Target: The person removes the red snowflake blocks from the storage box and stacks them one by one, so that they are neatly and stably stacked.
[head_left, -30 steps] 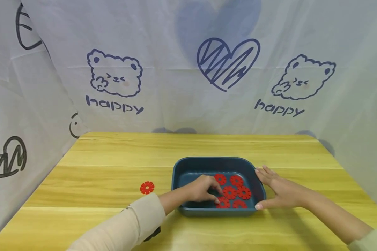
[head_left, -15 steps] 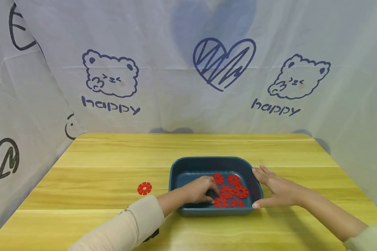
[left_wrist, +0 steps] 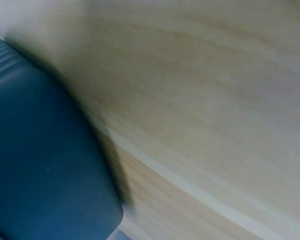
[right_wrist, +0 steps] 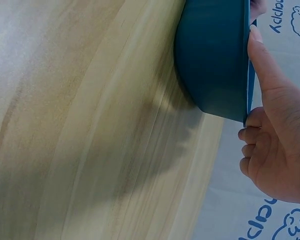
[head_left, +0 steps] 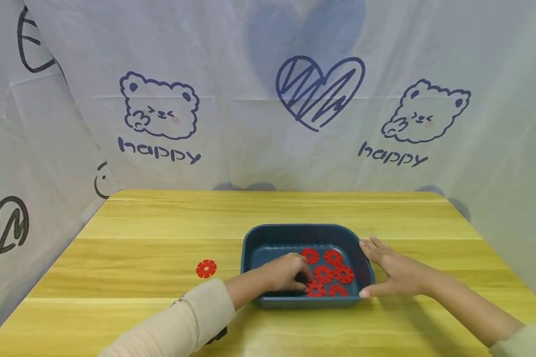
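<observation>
In the head view, my left hand (head_left: 287, 271) reaches over the near left side of a dark blue rectangular bin (head_left: 277, 302). Its bent fingers and thumb are down among red notched discs, touching the front-left disc (head_left: 316, 289); whether they pinch it is hidden. Several more red discs, such as one at the back right (head_left: 333, 257), lie on the floor of the bin. My right hand (head_left: 397, 271) holds the right end, thumb at the near corner and fingers towards the far one. The right wrist view shows this thumb (right_wrist: 265, 60) along the rim.
One red disc (head_left: 206, 268) lies on the wooden table (head_left: 161, 218), left of the bin. A small black object (head_left: 217, 335) shows beside the left sleeve (head_left: 205, 307). A white cloth (head_left: 232, 144) with bear and heart drawings hangs behind the table.
The left thumb and fingers have shifted slightly around the front-left disc. My right hand keeps its hold on the bin. The whole view has drifted a little.
</observation>
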`<state>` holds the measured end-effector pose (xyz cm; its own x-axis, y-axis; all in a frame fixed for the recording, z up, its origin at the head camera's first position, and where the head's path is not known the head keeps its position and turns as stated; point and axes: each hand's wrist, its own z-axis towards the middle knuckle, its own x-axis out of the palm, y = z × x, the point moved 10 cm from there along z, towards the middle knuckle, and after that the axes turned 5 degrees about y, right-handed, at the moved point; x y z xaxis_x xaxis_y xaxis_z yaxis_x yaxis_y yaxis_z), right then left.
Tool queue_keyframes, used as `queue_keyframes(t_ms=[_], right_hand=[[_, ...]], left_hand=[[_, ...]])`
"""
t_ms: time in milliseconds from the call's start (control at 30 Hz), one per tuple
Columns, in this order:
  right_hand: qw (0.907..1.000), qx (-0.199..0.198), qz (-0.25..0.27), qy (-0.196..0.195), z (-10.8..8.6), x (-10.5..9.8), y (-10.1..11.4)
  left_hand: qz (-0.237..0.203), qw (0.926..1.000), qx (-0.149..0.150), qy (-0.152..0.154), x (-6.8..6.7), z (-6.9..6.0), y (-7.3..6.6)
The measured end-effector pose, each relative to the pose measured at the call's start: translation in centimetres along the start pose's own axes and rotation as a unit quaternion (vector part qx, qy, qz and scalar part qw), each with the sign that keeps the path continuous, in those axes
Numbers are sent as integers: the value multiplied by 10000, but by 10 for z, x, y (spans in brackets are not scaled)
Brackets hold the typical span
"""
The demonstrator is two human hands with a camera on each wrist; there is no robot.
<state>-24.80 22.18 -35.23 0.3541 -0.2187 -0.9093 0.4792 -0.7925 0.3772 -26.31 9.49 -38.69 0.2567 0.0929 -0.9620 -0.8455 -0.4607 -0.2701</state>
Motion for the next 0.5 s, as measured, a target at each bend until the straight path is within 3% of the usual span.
queue_keyframes(t_ms=[267,500], right_hand=[[10000,-10,27,45,0,-1,1],[9998,73,155,92,0,-1,0]], left_hand=[[-69,9996,22,-285,-10,-4,0],[-57,9996,-110,-256,-14,-7,0]])
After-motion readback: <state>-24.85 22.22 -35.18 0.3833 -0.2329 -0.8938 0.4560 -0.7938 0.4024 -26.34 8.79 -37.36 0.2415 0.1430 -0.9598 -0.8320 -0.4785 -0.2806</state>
